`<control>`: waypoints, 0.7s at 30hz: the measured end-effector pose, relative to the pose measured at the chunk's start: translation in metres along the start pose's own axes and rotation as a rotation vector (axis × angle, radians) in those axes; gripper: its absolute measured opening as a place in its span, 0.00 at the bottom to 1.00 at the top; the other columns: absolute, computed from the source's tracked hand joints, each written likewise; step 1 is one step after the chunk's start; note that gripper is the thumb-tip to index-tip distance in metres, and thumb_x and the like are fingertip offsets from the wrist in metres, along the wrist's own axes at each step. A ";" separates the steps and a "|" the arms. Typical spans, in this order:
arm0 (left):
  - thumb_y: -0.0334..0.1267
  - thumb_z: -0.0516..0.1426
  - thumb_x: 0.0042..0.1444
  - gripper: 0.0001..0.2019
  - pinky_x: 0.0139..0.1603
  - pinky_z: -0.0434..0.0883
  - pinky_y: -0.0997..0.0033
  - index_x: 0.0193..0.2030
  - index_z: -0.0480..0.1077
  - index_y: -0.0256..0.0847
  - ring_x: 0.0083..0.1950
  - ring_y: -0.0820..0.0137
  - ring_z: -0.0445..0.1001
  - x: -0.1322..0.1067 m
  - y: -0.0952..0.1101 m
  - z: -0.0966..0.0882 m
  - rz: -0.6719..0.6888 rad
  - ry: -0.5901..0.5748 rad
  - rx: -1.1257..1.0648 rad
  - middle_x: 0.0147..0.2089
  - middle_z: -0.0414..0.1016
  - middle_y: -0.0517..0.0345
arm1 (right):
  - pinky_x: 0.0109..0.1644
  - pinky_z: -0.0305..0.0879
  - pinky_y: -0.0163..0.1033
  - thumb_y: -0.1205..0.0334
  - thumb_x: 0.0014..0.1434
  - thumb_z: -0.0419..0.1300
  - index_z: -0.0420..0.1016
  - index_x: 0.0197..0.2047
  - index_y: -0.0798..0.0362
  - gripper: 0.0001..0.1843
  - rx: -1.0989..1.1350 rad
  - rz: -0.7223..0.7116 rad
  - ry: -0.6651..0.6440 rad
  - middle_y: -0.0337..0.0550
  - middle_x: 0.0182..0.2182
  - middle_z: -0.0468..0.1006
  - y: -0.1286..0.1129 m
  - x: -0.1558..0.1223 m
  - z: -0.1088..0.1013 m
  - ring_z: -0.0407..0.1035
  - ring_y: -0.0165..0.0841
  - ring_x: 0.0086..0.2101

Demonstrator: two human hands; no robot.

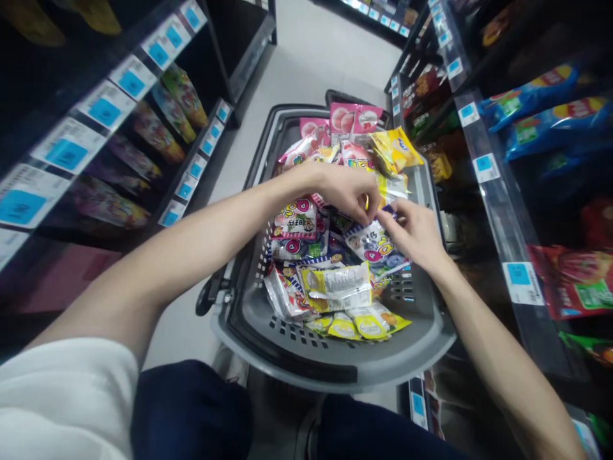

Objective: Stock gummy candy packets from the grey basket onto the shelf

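Observation:
A grey shopping basket point(287, 351) stands in front of me, heaped with small packets of sweets. Over the middle of the heap, my left hand point(349, 188) has its fingers pinched at the top edge of a white and purple candy bag point(373, 246). My right hand point(414, 230) grips the top right corner of that same bag, thumb on the near side. Beneath and around it lie a pink and white candy bag point(294, 217), yellow packets point(342, 284), a bright yellow bag point(396, 150) and pink peach-print packets point(342, 120).
Shelves with blue-and-white price tags point(67, 150) run along the left, holding colourful snack bags point(158, 131). On the right shelf are blue bags point(550, 124) and a red bag point(582, 278). Pale floor point(316, 57) stretches ahead. The basket's black handle point(211, 294) hangs at its left side.

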State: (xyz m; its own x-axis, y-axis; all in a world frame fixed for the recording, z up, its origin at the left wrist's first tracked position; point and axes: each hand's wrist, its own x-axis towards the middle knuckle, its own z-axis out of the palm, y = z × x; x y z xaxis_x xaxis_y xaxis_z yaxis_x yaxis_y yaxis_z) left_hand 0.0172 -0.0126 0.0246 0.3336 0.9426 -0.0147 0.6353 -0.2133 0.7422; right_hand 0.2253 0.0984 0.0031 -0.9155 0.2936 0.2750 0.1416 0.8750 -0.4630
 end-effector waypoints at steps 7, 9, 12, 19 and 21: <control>0.38 0.66 0.51 0.25 0.47 0.74 0.69 0.56 0.72 0.35 0.47 0.67 0.78 0.001 -0.001 -0.005 0.097 0.490 -0.353 0.49 0.78 0.44 | 0.29 0.48 0.39 0.25 0.60 0.62 0.58 0.29 0.46 0.34 0.462 0.177 0.413 0.33 0.23 0.55 0.010 0.017 -0.004 0.50 0.31 0.24; 0.39 0.67 0.50 0.27 0.48 0.75 0.68 0.57 0.71 0.34 0.49 0.65 0.78 0.002 -0.004 -0.004 0.102 0.490 -0.385 0.49 0.77 0.43 | 0.27 0.47 0.38 0.23 0.57 0.63 0.58 0.29 0.46 0.35 0.515 0.225 0.422 0.33 0.23 0.53 0.016 0.017 -0.003 0.49 0.31 0.23; 0.40 0.67 0.50 0.28 0.49 0.75 0.67 0.57 0.71 0.33 0.49 0.64 0.78 0.002 -0.008 -0.002 0.093 0.453 -0.366 0.47 0.78 0.43 | 0.27 0.49 0.38 0.22 0.51 0.66 0.57 0.27 0.46 0.38 0.589 0.276 0.438 0.32 0.23 0.54 0.021 0.017 -0.001 0.51 0.30 0.23; 0.44 0.65 0.51 0.25 0.42 0.72 0.69 0.55 0.76 0.33 0.40 0.66 0.76 0.002 -0.005 -0.002 -0.009 0.435 -0.136 0.37 0.78 0.49 | 0.24 0.48 0.35 0.26 0.45 0.73 0.61 0.27 0.47 0.37 0.710 0.316 0.386 0.33 0.23 0.61 0.008 0.016 -0.001 0.50 0.28 0.21; 0.43 0.64 0.51 0.20 0.42 0.71 0.69 0.48 0.79 0.35 0.39 0.67 0.76 0.001 -0.001 -0.003 -0.019 0.439 -0.045 0.35 0.78 0.51 | 0.25 0.51 0.35 0.28 0.45 0.74 0.62 0.29 0.47 0.35 0.712 0.322 0.369 0.32 0.23 0.64 0.004 0.015 -0.002 0.52 0.28 0.21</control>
State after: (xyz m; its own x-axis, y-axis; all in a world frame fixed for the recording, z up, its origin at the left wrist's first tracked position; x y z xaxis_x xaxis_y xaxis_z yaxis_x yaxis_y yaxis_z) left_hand 0.0150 -0.0104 0.0255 -0.0117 0.9682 0.2499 0.6044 -0.1923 0.7731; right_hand 0.2129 0.1075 0.0073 -0.6727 0.7004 0.2385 -0.0094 0.3143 -0.9493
